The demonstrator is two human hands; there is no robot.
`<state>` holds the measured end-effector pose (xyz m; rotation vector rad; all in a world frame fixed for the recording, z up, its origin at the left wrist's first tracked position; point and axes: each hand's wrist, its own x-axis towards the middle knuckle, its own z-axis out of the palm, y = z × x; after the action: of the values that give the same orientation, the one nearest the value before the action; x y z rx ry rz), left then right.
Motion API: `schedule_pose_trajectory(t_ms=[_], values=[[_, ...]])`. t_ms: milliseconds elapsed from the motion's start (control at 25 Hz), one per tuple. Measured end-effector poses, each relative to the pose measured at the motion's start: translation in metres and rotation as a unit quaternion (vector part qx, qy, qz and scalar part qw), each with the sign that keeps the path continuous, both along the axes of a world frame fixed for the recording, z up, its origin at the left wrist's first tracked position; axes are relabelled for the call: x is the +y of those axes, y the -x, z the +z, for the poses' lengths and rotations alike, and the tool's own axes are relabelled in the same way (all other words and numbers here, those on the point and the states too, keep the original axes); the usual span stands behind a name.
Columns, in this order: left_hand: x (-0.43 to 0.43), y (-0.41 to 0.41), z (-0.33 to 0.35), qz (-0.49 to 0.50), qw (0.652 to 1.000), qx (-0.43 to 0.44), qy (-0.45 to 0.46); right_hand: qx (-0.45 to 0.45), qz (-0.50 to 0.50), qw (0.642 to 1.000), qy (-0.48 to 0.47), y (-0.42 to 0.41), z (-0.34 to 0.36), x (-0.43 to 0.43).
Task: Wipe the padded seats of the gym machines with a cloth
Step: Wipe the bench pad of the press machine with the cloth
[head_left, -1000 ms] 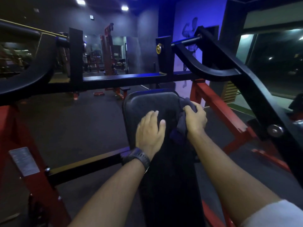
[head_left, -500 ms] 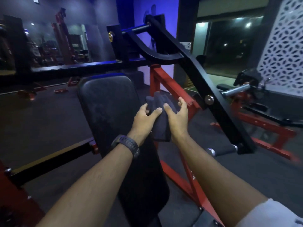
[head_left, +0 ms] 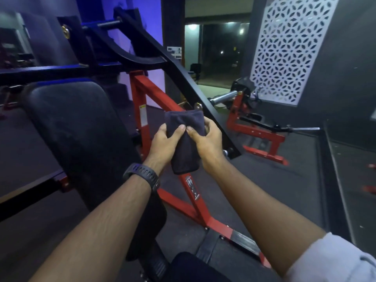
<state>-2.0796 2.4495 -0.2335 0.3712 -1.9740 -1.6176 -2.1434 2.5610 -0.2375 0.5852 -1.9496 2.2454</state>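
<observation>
A folded dark cloth (head_left: 184, 139) is held upright in the air between both hands, to the right of the black padded back rest (head_left: 77, 135). My left hand (head_left: 162, 145), with a dark watch on its wrist, grips the cloth's left edge. My right hand (head_left: 205, 143) grips its right edge, and the two thumbs meet on the front of the cloth. Neither hand touches the pad. A second dark pad (head_left: 195, 267) shows at the bottom edge, partly hidden by my arms.
The machine's red frame (head_left: 193, 192) and its black lever arm (head_left: 183, 78) stand right behind the hands. Another red machine (head_left: 258, 131) with a chrome bar sits on the dark floor to the right. A patterned white screen (head_left: 284, 47) stands beyond it.
Both hands left the back rest with the cloth and moved right. The left hand, flat on the pad a second ago, now holds the cloth too. The view turned right.
</observation>
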Motion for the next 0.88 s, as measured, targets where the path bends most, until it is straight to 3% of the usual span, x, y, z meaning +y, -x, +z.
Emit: schedule_pose_trajectory(t_ms=[320,520,680,880], values=[[0.130,-0.007,-0.009,-0.002,0.998,0.059,0.036,0.003,-0.018,1.000,-0.014,-0.037,-0.008,0.141],[0.203,0.025,-0.012,-0.029,0.995,0.091,-0.014,-0.060,-0.002,0.998,-0.011,-0.019,-0.014,0.217],[0.265,0.073,-0.008,-0.080,0.993,0.079,-0.028,-0.076,-0.033,0.997,-0.006,0.023,-0.015,0.277],[0.336,0.179,-0.012,-0.143,0.988,0.030,-0.049,-0.017,-0.099,0.995,0.004,0.137,-0.010,0.348]])
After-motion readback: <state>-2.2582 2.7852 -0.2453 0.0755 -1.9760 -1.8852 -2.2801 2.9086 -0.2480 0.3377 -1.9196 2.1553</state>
